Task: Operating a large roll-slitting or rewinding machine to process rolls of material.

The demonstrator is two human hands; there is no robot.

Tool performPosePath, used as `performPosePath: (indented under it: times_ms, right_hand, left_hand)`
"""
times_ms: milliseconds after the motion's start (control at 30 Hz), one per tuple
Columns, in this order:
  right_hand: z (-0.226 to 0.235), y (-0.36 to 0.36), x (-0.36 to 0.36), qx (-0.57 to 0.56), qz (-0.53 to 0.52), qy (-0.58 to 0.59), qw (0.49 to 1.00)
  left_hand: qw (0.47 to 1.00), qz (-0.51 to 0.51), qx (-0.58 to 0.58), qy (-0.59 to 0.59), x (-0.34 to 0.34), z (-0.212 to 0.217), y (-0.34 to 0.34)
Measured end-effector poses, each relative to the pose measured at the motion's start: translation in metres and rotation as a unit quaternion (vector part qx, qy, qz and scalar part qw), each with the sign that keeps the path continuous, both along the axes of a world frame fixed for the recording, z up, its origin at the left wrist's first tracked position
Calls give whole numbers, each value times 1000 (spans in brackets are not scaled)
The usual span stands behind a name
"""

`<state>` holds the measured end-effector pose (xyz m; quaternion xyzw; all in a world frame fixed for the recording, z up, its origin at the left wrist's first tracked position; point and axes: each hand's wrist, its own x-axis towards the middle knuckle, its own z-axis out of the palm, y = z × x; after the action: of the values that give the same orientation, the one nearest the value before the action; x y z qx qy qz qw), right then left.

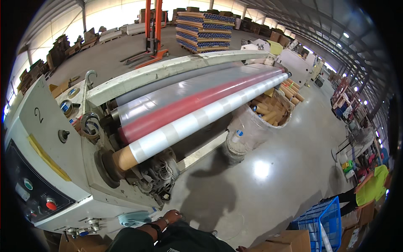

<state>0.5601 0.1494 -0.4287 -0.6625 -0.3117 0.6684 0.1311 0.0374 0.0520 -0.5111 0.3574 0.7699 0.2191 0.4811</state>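
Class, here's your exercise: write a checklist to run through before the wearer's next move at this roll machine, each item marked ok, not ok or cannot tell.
1. Left hand apart from the white roll: ok.
2. Right hand fully in view: not ok; only a sliver shows at the lower edge.
3. Left hand's grip free of objects: cannot tell.
4. Red button visible on the control panel: ok.
5. Machine stopped: cannot tell from one still.
6. Light-blue cloth well away from the machine: not ok; it lies right by its lower edge.
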Motion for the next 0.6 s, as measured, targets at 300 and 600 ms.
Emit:
performPosePath:
  times_ms: [300, 600]
  right_hand:
    - [30, -15, -46, 43, -5, -2, 999]
    - [37, -3, -37, 71, 132, -92, 984]
  left_hand:
    - [998, -55, -10, 16, -17, -7, -9]
    - [935, -247, 109, 228, 0, 12, -59]
